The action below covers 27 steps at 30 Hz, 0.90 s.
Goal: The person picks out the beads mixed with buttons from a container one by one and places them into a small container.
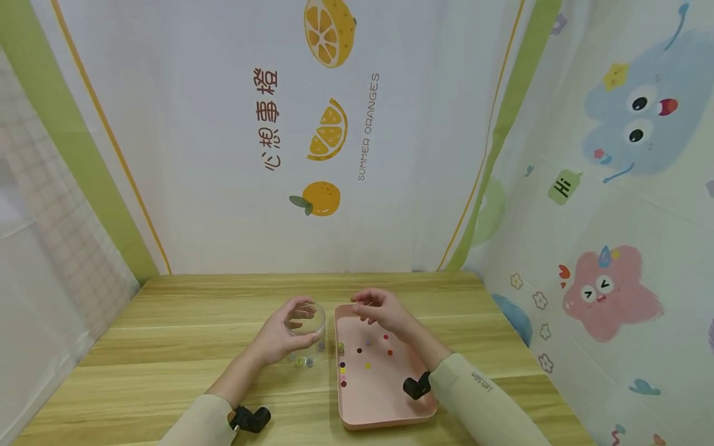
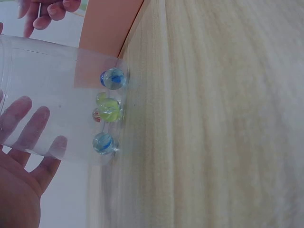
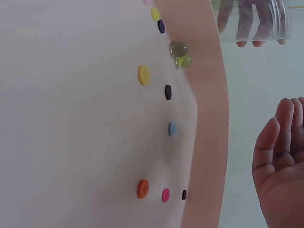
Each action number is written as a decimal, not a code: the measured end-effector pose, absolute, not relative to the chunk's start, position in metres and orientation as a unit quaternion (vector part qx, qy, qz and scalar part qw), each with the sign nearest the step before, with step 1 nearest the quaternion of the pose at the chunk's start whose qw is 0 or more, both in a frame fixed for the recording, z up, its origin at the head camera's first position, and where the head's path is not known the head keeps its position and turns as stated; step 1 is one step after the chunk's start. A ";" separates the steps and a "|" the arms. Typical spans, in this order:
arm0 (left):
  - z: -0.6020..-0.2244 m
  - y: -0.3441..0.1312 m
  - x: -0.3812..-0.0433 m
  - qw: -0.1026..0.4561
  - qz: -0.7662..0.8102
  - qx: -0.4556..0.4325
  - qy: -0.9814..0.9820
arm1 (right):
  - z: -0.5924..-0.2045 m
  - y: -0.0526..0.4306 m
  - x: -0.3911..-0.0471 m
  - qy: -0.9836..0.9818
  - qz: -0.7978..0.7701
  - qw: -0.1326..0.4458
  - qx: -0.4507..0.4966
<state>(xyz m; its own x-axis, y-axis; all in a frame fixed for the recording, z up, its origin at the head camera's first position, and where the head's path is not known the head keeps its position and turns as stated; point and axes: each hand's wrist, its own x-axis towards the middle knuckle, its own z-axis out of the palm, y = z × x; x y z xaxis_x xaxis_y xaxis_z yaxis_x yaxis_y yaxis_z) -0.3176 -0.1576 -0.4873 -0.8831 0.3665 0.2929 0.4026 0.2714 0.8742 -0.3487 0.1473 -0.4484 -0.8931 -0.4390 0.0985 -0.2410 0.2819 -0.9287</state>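
Note:
My left hand [image 1: 277,334] grips a clear plastic jar [image 2: 57,71] around its side, thumb in front and fingers behind. The jar stands on the table left of a pink tray [image 1: 385,422]. Several glass marbles lie at its bottom, among them a yellow-green one [image 2: 109,110] and a blue-streaked one [image 2: 103,143]. Over the tray's far end, my right hand [image 1: 382,310] hovers with relaxed, slightly bent fingers, and no object shows in its palm in the right wrist view. Inside the tray, two marbles [image 3: 179,49] lie against the left wall.
Small buttons are scattered over the tray floor, including an orange button [image 3: 143,189], a yellow button [image 3: 143,75] and a blue button [image 3: 172,128]. Several more line the tray's left side. The wooden table [image 1: 184,334] meets a printed curtain [image 1: 223,235] at the back.

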 end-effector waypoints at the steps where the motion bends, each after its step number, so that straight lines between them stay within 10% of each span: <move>1: -0.488 -0.157 -0.318 0.015 -0.555 -0.239 -0.796 | -0.450 0.147 -0.349 0.796 -0.558 0.091 -0.214; 27: -0.486 -0.156 -0.316 0.016 -0.558 -0.243 -0.793 | -0.466 0.140 -0.353 0.806 -0.514 0.168 -0.242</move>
